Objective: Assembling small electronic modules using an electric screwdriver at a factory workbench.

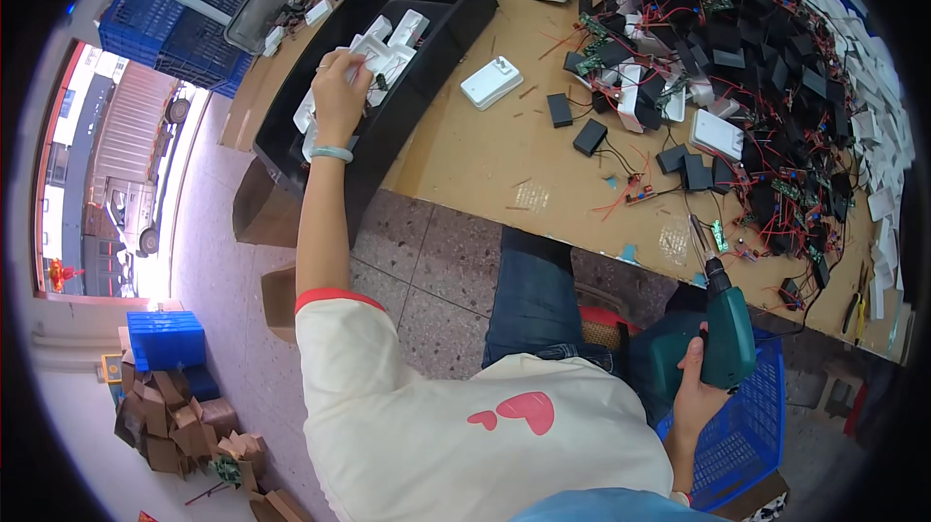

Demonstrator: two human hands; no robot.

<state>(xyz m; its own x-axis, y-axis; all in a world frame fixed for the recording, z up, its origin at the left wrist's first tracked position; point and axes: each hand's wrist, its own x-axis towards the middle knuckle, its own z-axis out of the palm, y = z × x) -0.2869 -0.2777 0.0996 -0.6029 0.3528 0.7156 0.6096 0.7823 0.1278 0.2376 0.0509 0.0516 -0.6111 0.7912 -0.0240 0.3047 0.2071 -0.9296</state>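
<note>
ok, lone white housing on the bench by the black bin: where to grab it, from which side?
Take the white housing across its two long edges, coming straight down from above. It lies flat and alone on the bench, so both edges are clear. A raised block sits on its top face, so that is probably a poor grip. The left hand is in the black bin nearby.
</note>
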